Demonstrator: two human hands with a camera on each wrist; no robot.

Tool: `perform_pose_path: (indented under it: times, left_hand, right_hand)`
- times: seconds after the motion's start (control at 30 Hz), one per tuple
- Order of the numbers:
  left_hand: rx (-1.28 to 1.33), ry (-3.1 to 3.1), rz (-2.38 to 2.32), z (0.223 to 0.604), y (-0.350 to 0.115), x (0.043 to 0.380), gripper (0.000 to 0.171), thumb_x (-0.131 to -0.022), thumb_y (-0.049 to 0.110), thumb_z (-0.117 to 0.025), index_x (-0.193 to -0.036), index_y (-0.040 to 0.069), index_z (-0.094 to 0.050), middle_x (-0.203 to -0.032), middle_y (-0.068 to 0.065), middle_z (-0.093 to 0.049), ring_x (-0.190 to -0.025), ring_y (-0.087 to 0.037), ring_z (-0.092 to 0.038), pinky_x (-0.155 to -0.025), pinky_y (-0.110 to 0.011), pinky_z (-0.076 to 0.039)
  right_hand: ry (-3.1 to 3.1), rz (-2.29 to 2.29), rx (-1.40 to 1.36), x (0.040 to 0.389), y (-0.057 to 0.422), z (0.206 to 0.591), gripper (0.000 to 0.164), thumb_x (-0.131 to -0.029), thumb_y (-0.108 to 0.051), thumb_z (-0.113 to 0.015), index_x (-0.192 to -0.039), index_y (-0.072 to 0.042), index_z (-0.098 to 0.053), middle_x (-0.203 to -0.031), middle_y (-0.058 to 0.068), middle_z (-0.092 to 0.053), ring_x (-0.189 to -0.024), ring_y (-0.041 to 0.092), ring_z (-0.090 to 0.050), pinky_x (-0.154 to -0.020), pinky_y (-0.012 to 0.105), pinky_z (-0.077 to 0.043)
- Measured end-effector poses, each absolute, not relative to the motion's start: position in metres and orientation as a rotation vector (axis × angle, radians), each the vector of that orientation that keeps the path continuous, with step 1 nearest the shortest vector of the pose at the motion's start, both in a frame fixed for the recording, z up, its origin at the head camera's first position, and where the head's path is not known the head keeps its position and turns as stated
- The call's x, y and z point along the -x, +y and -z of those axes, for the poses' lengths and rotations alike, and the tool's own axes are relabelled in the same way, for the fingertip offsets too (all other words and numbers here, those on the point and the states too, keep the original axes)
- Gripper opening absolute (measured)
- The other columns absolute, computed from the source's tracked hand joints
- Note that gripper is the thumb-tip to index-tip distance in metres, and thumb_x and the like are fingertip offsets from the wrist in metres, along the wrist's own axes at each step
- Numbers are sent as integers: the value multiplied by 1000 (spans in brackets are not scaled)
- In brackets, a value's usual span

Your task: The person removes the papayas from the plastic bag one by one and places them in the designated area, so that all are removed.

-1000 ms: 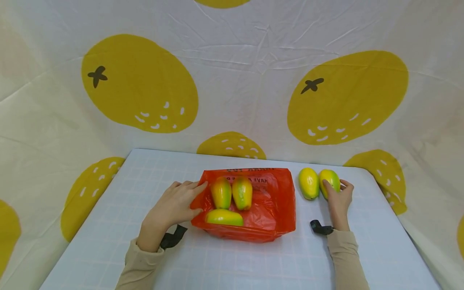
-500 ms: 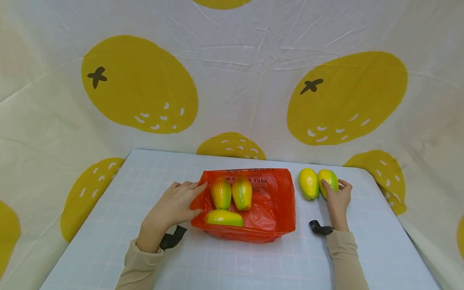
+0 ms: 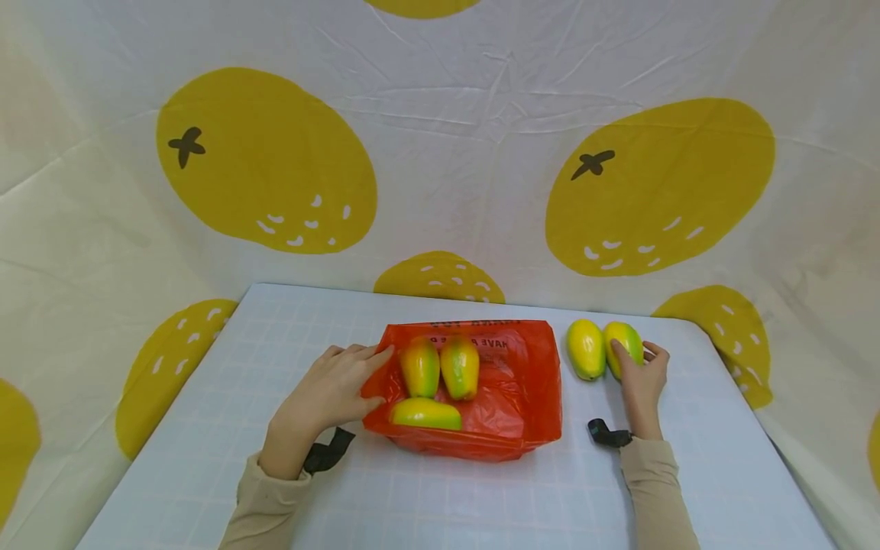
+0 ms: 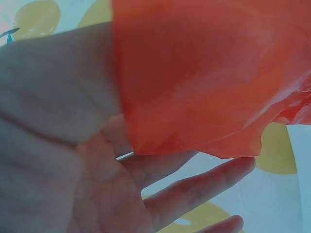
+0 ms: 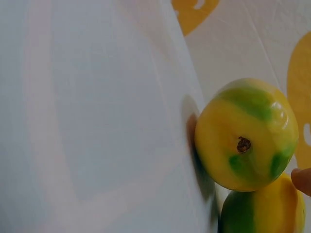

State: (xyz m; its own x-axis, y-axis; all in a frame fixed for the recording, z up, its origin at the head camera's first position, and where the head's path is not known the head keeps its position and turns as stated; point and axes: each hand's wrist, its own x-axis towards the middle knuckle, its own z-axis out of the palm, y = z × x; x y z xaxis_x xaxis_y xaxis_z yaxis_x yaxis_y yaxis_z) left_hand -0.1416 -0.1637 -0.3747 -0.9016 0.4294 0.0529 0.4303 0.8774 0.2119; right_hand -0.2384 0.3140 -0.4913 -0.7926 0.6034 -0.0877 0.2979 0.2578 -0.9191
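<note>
A red plastic bag point(image 3: 543, 382) with printed lettering lies spread wide in the middle of the table. Inside it sit three oval yellow-green fruits point(image 3: 459, 368), like mangoes or small papayas, two side by side and one crosswise in front. My left hand point(image 3: 330, 389), fingers extended, touches the bag's left edge; in the left wrist view the red film point(image 4: 194, 82) covers part of that hand. My right hand point(image 3: 648, 382) holds another such fruit point(image 3: 621, 344), thumb on its near left side and fingers round its right. One more fruit point(image 3: 585, 350) lies close on its left.
The table point(image 3: 440, 504) has a pale checked cover. A white cloth point(image 3: 454, 191) printed with big yellow fruits hangs behind it and along the sides. Each wrist wears a black mount point(image 3: 608, 434).
Both hands stay nearly in place over the last second. The right hand and its fruit show only a very slight shift; the bag and other fruits have not visibly moved.
</note>
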Motion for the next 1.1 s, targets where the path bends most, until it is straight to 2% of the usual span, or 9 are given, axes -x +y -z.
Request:
perform_pose_path:
  times: [0.3, 0.53, 0.8, 1.1]
  left_hand:
    - [707, -3036, 335, 375, -163, 141, 66, -83, 27, -78, -140, 5, -56, -134, -16, -60, -121, -35, -55, -101, -58, -41]
    - [709, -3032, 322, 376, -164, 142, 65, -83, 29, -78, -140, 5, -56, -134, -17, -61, -121, -36, -55, -101, -58, -41]
    - [708, -3027, 328, 377, -165, 142, 66, -82, 29, -78, -140, 5, -56, -134, -17, -61, -121, -36, -56, -100, -58, -41]
    - [710, -3028, 325, 377, -163, 143, 66, -82, 28, -78, -140, 5, -56, -134, -17, -61, -121, -35, -56, -100, -58, -41]
  right_hand:
    - [-2221, -1522, 831, 236, 316, 485, 86, -90, -58, -61, -151, -9, -25, -149, 17, -32, -125, 31, -36, -99, 37, -38]
    - [-2167, -1525, 809, 234, 316, 474, 81, -91, -52, -63, -150, -9, -27, -148, 14, -34, -130, 29, -35, -109, 40, -33]
    - [-2084, -1566, 750, 231, 312, 456, 74, -91, -45, -68, -148, -15, -32, -144, 9, -36, -128, 25, -35, -109, 35, -30]
    - [-2034, -1604, 662, 220, 300, 430, 68, -93, -41, -67, -147, -19, -34, -149, 8, -37, -134, 23, -34, -117, 32, -23]
